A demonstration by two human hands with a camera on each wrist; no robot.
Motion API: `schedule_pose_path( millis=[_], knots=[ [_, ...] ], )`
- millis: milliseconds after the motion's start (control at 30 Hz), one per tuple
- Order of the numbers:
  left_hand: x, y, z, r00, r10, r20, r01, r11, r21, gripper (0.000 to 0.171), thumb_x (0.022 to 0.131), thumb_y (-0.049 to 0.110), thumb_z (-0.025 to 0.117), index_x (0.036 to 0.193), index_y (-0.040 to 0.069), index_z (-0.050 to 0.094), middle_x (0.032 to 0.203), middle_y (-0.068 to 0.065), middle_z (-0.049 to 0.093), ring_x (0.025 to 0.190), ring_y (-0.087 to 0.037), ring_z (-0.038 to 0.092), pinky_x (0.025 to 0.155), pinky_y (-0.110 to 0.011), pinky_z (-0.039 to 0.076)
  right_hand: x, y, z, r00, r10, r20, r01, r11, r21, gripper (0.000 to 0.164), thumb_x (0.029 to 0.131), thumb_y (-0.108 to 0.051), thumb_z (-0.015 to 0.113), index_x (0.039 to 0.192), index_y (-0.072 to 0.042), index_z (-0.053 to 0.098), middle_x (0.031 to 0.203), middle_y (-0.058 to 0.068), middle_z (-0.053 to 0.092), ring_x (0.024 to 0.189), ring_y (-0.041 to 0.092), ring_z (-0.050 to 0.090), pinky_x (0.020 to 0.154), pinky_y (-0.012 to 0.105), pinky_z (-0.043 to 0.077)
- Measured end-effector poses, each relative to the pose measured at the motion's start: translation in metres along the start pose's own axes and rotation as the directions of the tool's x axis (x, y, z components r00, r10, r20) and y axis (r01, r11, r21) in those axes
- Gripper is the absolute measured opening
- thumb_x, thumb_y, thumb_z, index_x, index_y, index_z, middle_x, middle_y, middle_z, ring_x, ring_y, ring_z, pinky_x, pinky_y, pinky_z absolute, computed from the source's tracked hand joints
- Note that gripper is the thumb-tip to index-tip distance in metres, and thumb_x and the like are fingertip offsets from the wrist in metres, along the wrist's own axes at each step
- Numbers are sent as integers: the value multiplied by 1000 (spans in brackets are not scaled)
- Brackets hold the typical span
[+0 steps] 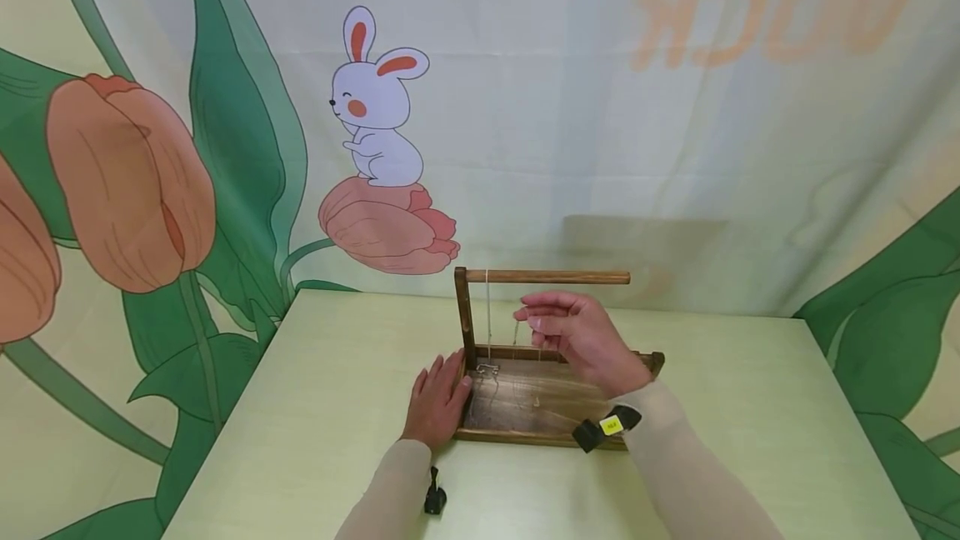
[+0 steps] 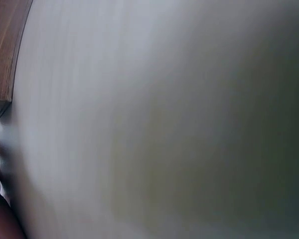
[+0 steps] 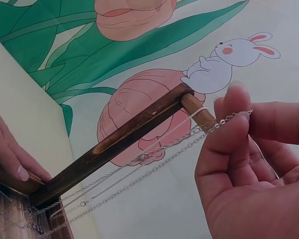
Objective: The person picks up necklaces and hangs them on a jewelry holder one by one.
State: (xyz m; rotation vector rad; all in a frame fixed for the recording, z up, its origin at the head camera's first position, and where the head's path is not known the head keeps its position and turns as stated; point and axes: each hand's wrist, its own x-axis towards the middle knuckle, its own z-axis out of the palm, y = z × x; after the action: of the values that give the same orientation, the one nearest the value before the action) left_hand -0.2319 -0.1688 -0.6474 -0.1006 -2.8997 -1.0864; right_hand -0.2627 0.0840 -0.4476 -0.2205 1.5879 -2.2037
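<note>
A wooden jewelry stand (image 1: pixel 463 319) rises at the left end of a shallow wooden tray (image 1: pixel 525 438), its round bar (image 1: pixel 555 277) reaching out to the right. Between thumb and fingertip my right hand (image 1: pixel 588 344) pinches a thin silver chain necklace (image 3: pixel 226 120), held up under the bar. Several other silver chains (image 3: pixel 134 162) hang from the bar near the post, their lower ends lying in the tray. My left hand (image 1: pixel 437 402) rests at the tray's left side, fingers extended and thumb by the rim. Only its finger edges show in the left wrist view.
The tray stands on a pale green table (image 1: pixel 330 382). Behind it hangs a curtain (image 1: pixel 510 148) printed with tulips and a white rabbit. Both wrists carry small black cameras, one (image 1: pixel 592 433) overlapping the tray's front rim.
</note>
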Motion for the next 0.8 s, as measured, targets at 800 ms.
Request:
schedule_pose_path(
  millis=[800],
  knots=[
    [-1, 0, 0, 1000, 4, -17, -4, 1000, -7, 58, 111, 42, 42, 164, 21, 34, 168, -6, 41, 162, -33, 26, 133, -56, 11, 7, -20, -3, 995, -94, -15, 94, 995, 13, 27, 98, 8, 63, 99, -14, 79, 92, -2, 81, 88, 9, 77, 75, 20, 61]
  ],
)
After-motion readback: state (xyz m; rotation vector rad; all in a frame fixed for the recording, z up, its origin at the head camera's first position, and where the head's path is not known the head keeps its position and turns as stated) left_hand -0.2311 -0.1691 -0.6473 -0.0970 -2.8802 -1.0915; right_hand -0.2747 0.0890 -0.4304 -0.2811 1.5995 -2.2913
